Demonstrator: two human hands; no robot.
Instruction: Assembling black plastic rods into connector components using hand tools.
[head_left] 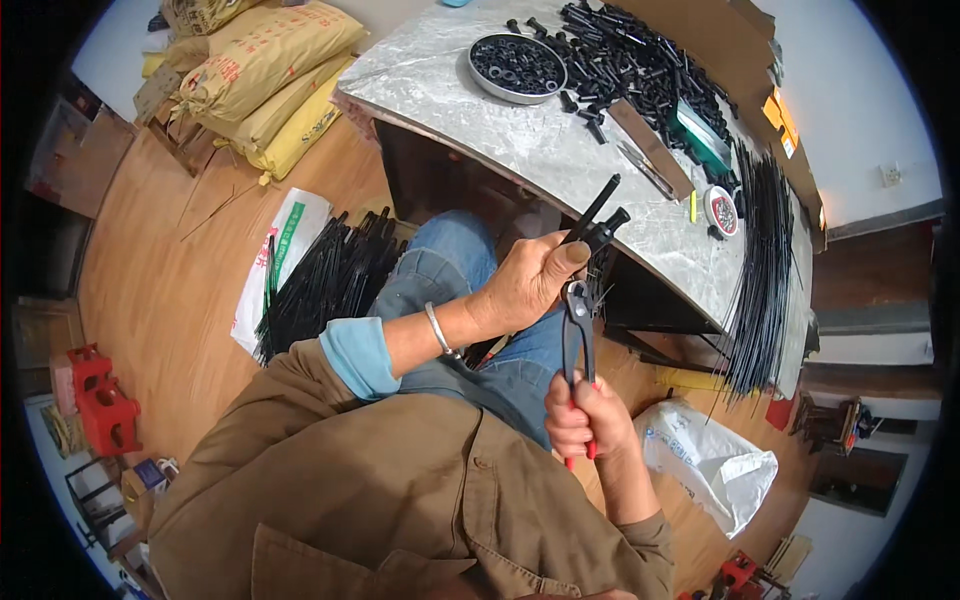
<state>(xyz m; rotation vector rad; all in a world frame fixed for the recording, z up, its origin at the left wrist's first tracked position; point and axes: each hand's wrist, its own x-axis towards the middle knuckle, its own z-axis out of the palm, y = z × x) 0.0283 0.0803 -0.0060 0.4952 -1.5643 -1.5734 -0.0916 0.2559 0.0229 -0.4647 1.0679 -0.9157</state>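
Above my lap, my left hand is closed around some black rod-shaped parts; two of their ends stick up past the thumb, one thin and one thicker with a wider tip. My right hand grips the red handles of a pair of pincers, held upright below the left hand. The pincers' dark head sits right under the left thumb, against the lower part of what that hand holds. Whether the jaws bite on anything is hard to make out. My left fingers are mostly hidden behind the parts.
The grey table bears a round tin of black rings, a heap of black bolts, tweezers, a small white cup and long thin black rods. More black rods lie left of my legs. Sacks are stacked far left.
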